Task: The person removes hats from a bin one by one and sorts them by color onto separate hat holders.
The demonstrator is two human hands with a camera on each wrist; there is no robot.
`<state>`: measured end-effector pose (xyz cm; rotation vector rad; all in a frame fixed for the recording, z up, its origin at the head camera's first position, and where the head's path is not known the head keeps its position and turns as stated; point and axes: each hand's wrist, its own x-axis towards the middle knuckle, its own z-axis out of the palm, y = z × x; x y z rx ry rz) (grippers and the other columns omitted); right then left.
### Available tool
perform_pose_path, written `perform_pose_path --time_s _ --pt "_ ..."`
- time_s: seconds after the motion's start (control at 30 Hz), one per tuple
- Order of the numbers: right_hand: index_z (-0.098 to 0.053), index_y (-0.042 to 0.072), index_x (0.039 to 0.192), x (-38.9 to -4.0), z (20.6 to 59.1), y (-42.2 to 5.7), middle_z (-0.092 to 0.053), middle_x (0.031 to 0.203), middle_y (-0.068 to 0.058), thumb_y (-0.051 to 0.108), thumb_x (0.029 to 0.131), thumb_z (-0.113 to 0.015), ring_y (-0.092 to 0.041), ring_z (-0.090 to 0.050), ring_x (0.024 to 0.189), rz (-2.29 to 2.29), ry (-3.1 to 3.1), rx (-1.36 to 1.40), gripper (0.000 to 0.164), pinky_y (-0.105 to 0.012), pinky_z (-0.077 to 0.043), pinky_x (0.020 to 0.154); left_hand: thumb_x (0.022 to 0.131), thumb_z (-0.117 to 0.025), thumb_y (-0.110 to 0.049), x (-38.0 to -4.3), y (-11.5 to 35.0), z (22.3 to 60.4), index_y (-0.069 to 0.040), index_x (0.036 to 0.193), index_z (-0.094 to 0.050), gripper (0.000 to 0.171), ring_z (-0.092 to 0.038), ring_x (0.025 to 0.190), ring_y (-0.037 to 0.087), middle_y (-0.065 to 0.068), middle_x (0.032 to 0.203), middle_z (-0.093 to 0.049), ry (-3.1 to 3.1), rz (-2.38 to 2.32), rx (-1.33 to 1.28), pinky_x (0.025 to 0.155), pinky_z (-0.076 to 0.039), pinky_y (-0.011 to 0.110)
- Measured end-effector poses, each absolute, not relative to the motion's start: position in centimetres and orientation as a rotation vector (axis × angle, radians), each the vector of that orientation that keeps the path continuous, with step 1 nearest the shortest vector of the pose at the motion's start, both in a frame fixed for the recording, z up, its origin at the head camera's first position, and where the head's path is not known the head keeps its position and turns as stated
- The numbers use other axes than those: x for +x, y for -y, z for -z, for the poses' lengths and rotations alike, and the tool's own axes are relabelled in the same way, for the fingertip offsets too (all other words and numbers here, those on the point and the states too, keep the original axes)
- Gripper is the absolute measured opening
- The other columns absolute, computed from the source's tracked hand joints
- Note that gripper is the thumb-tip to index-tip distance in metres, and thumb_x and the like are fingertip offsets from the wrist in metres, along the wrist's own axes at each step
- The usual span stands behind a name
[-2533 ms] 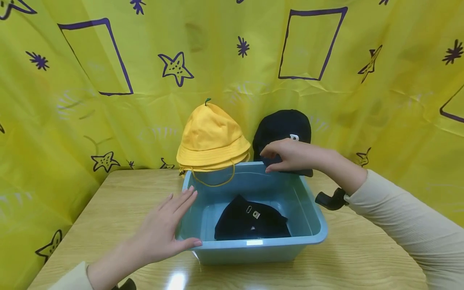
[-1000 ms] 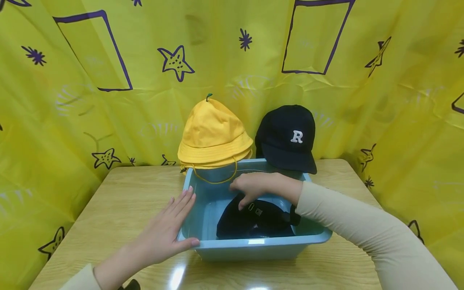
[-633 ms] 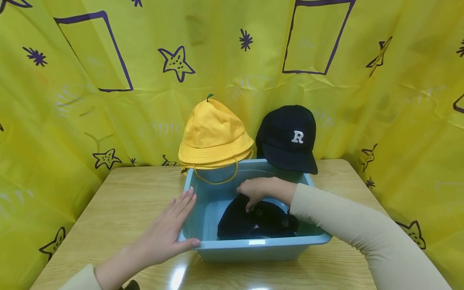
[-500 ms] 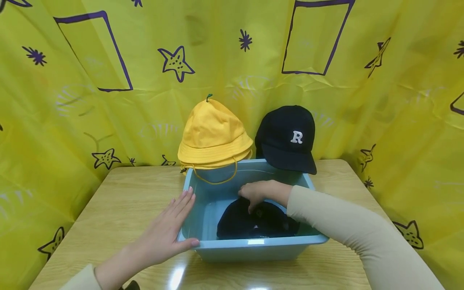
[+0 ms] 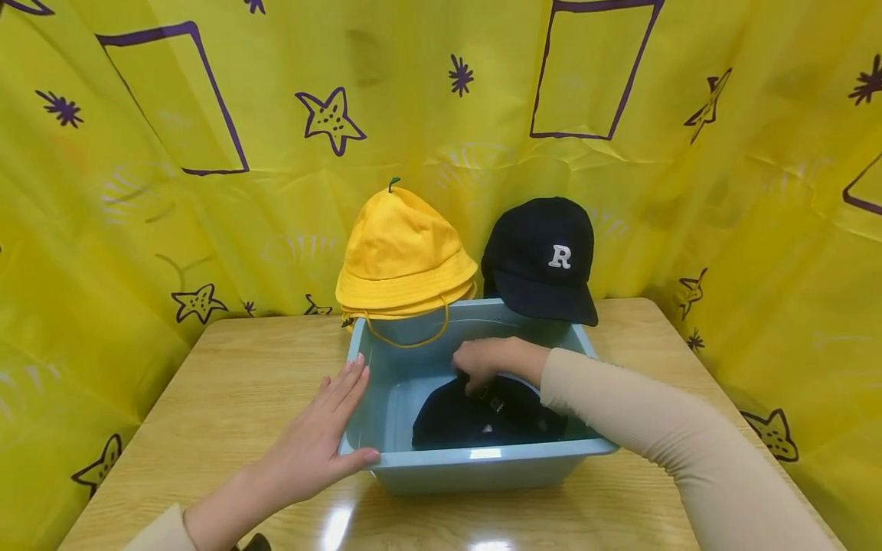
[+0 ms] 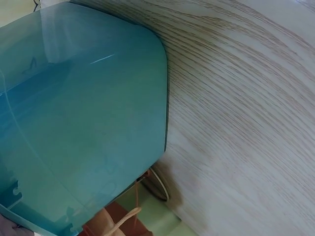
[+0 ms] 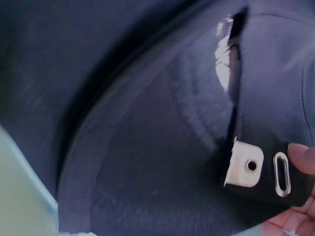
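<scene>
In the head view my right hand [image 5: 482,363] reaches into a light blue plastic bin [image 5: 441,461] and grips a black cap [image 5: 448,421] lying inside. The right wrist view shows my thumb [image 7: 301,158] on top of the black band and fingers beneath it, right by an oval metal slot [image 7: 282,174] and a square metal clasp [image 7: 244,164]. My left hand [image 5: 313,440] rests along the bin's left rim near its front corner, fingers straight and thumb toward the front edge. The left wrist view is mostly filled by the bin's outer wall [image 6: 103,108].
Behind the bin stand stacked yellow bucket hats [image 5: 406,252], with a yellow cord [image 5: 413,347] dangling over its back rim. A dark cap with a white R [image 5: 540,256] overhangs the back right rim. A yellow patterned cloth [image 5: 427,92] surrounds the wooden table [image 5: 227,398].
My right hand has come down from over the back right rim into the bin and taken hold of the black cap. My left hand stays at the bin's left rim.
</scene>
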<state>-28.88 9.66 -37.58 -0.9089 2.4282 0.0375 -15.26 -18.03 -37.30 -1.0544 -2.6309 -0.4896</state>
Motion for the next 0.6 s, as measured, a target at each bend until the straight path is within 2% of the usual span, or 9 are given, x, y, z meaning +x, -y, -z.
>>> perform_pose_path --time_s 0.17,0.43,0.6 --pt "-0.068 0.010 0.110 -29.2 36.5 -9.8 -0.065 0.088 0.002 0.015 0.085 -0.068 -0.011 -0.058 0.072 0.045 -2.432 -0.939 0.025 -0.025 -0.053 0.069 0.090 -0.041 -0.065 -15.3 18.0 37.4 -0.001 0.149 -0.023 0.089 -0.018 0.144 0.029 0.013 0.158 -0.016 2.603 0.492 -1.066 0.114 0.007 0.019" --pt "-0.070 0.011 0.092 -29.3 34.0 -10.0 -0.060 0.073 0.005 0.011 0.083 -0.067 -0.010 -0.053 0.063 0.092 -2.473 -1.126 0.009 -0.023 -0.047 0.060 0.090 -0.035 -0.067 -15.5 18.1 37.4 0.001 0.148 -0.025 0.090 -0.021 0.143 0.032 0.015 0.157 -0.018 2.561 0.482 -1.078 0.115 0.005 0.021" --pt "-0.066 0.013 0.080 -28.7 32.2 -10.4 -0.052 0.065 0.006 0.011 0.081 -0.067 -0.009 -0.047 0.059 0.078 -2.552 -1.217 0.002 -0.021 -0.041 0.055 0.090 -0.042 -0.065 -15.4 18.0 37.1 -0.001 0.149 -0.024 0.089 -0.021 0.143 0.032 0.015 0.156 -0.019 2.628 0.478 -1.058 0.113 0.006 0.020"
